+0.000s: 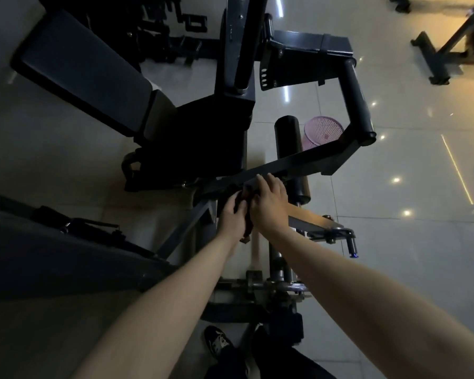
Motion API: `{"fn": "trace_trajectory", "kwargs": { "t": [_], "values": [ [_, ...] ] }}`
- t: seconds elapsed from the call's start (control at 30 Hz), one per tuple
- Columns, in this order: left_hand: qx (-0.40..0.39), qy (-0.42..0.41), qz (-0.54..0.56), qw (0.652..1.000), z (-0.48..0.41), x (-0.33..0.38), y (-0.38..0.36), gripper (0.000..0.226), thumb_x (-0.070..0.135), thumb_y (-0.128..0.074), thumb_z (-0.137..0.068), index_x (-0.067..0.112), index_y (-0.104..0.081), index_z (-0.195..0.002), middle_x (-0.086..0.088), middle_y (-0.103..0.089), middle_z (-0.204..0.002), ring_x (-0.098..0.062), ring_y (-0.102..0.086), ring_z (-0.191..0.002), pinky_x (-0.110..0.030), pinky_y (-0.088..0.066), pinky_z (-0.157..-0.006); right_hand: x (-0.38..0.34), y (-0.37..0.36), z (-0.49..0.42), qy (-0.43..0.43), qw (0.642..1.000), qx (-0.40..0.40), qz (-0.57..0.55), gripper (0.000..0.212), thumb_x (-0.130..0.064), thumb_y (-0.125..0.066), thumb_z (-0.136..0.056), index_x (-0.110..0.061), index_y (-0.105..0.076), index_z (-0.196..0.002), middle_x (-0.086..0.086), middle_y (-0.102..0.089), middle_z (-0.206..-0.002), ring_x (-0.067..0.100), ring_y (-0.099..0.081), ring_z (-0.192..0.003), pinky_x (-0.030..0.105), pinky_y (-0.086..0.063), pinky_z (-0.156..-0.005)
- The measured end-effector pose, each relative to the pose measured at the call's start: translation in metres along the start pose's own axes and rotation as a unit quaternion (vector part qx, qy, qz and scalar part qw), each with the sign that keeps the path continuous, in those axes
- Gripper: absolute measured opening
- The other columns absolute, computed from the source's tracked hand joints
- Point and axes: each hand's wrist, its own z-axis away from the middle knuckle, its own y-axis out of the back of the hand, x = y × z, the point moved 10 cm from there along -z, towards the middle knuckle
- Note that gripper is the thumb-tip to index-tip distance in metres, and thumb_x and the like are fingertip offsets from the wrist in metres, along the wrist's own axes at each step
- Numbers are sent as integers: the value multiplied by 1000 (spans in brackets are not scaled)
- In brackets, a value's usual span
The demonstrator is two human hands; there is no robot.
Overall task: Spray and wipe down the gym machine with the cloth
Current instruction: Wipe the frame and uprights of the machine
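step: wiping, as I judge it; no spray bottle in view, so spraying is either done or yet to come
left grip (231, 217): mine, fingers curled round the cloth (247, 224), clamped on it
right grip (268, 201): fingers laid over the edge of the lever bar (298, 160), thumb against the cloth; pinching it or only pressing, I cannot tell
cloth place: mid-view, bunched between both grips, top end against the bar, tail hanging toward 6 o'clock
cloth look: dark, reddish-brown, soft, crumpled; too dim for weave
lever bar: flat painted steel, grey, hard edges, slants toward 2 o'clock from my grips
roller pad (290, 157): black cylinder, smooth vinyl look, at 1 o'clock, behind the bar
handle (359, 97): black, rubbery, round, at 1 o'clock, farther out
seat pad (80, 67): long, dark, padded, at 10 o'clock
basket (323, 130): pink plastic mesh, on the floor (408, 269) beyond the roller
floor: glossy pale tile, light spots reflected
next move: likely spread the cloth flat and drag it up the bar toward 2 o'clock; needs firm pressure and a free bunch of fabric
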Motion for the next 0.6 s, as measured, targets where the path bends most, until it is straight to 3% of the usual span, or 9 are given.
{"fn": "trace_trajectory", "kwargs": {
  "t": [0.07,0.17,0.3,0.4,0.5,0.6],
  "values": [
    [-35,23,62,997,-14,5,-24,40,36,-37,-109,27,-50,-146,4,-62,-136,-10,-58,-124,-21,-51,-93,7,-6,-13,-7,999,-24,-22,52,-27,-44,-102,-16,-36,-153,13,-25,-162,31,-16,-151,44,-15,-124],
    [-23,62,114,991,-29,-3,-32,48,53,-34,-106,28,-57,-141,2,-67,-132,-15,-61,-123,-32,-50,-100,13,-11,-24,-7,999,-34,-36,50,-25,-45,-103,-18,-37,-152,12,-26,-162,30,-21,-149,39,-20,-121],
    [61,20,-13,998,-51,-14,-6,41,37,-37,-107,35,-47,-147,0,-59,-139,-18,-57,-126,-45,-46,-108,18,-19,-23,24,997,-44,54,60,-30,-37,-104,-19,-17,-160,11,-15,-166,29,-13,-151,45,-18,-124],
    [128,84,-44,987,-73,-40,19,46,34,-32,-109,26,-36,-154,-9,-51,-146,-31,-52,-131,-49,-43,-110,21,-26,-25,40,992,-54,103,67,-28,-42,-103,-19,-8,-161,10,-6,-167,29,-8,-152,44,-15,-124],
    [157,157,-48,974,-89,-71,41,50,40,-31,-108,29,-29,-157,-12,-45,-151,-36,-49,-133,-47,-42,-109,20,-28,-24,44,989,-54,128,71,-26,-45,-103,-22,-4,-161,9,2,-168,29,-3,-153,41,-12,-124],
    [146,148,-96,973,-96,-74,41,52,41,-32,-105,27,-33,-155,-14,-40,-155,-37,-43,-137,-53,-36,-114,21,-29,-24,42,989,-62,130,70,-26,-45,-104,-24,-4,-161,7,6,-168,28,0,-154,39,-9,-124]
  ]
}}
